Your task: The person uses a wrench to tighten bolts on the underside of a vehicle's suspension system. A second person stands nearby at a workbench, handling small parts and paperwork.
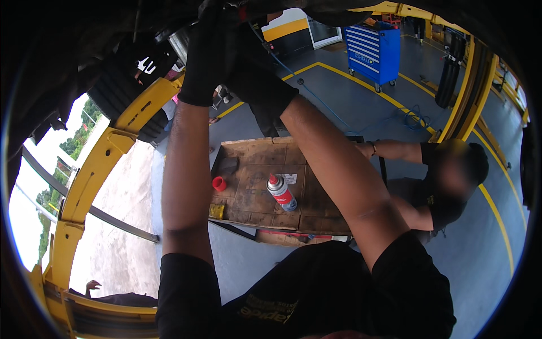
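Note:
Both my arms reach up to the dark underside of a raised vehicle. My left hand [203, 70], in a black glove, is at the upper middle, beside a shiny metal cylinder [179, 42]. Close against it on the right is my right hand [254, 79], gloved in black too. The fingers of both hands are lost in shadow, so what they hold cannot be made out. Below them, a spray can [282, 193] with a red nozzle stands on a cardboard-covered cart [248, 164]. A red cap [219, 183] and a yellow object [217, 211] lie at its left side.
A co-worker [451, 181] with a blurred head is at the cart's right end. A tire [113, 96] hangs at upper left beside a yellow lift arm [127, 121]. A blue tool cabinet [372, 53] stands farther back, near a lift post [474, 90] and a blue hose [415, 116].

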A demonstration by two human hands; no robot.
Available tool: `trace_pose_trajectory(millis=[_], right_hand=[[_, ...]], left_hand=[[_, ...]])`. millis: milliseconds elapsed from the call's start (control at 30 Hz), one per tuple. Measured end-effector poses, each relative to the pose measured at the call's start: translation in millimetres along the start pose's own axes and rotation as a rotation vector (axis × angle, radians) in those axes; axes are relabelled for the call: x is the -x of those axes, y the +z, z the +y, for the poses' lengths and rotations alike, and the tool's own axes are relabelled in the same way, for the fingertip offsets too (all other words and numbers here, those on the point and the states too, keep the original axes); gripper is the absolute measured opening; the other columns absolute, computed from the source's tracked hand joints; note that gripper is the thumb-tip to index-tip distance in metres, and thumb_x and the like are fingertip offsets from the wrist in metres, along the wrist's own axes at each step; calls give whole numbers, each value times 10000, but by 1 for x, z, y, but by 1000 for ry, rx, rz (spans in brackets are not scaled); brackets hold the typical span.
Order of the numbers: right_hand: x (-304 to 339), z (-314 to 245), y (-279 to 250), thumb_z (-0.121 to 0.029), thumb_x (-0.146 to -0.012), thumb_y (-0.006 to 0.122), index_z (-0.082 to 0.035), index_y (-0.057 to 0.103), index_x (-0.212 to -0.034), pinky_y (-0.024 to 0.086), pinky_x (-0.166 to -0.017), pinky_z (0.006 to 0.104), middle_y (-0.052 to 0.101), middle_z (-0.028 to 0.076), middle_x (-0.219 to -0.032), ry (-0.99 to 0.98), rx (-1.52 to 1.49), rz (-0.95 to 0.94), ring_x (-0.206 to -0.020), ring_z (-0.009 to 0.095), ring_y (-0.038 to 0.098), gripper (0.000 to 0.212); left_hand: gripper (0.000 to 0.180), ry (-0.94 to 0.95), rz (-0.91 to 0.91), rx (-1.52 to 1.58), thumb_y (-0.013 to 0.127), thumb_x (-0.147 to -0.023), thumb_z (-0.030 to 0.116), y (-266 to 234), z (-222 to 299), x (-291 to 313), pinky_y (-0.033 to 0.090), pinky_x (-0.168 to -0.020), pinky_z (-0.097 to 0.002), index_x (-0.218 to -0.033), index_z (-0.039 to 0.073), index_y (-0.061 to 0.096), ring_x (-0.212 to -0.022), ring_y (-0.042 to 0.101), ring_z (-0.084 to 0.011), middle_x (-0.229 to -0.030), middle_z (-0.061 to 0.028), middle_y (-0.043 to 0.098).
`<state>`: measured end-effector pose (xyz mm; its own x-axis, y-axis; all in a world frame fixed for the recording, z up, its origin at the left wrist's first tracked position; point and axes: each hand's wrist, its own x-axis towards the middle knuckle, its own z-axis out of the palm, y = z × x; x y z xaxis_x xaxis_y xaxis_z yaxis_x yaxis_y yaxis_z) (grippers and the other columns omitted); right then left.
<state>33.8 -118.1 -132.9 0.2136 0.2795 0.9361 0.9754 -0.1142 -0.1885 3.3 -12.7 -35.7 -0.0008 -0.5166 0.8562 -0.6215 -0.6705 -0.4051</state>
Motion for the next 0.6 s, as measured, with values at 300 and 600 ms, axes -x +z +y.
trace_pose_trajectory(millis=[300,600], right_hand=[[25,-6,-25,-133,-832,782,-91,765,-1028,597,-842,357,763,95,-1030,-453,579,77,-952,229,746,202],[77,-73,-81,-153,-956,704,-79,678,-1256,529,-958,372,683,107,-1154,-414,603,77,-1088,238,652,311]], left_hand=[[354,-208,-93,38,704,-871,31,9,-4,0,583,-753,-339,-1220,33,645,-933,704,-265,-1101,-115,684],[210,-753,-332,581,607,-990,182,-36,50,-27,474,-593,-265,-1122,19,600,-668,586,-147,-859,-41,611]])
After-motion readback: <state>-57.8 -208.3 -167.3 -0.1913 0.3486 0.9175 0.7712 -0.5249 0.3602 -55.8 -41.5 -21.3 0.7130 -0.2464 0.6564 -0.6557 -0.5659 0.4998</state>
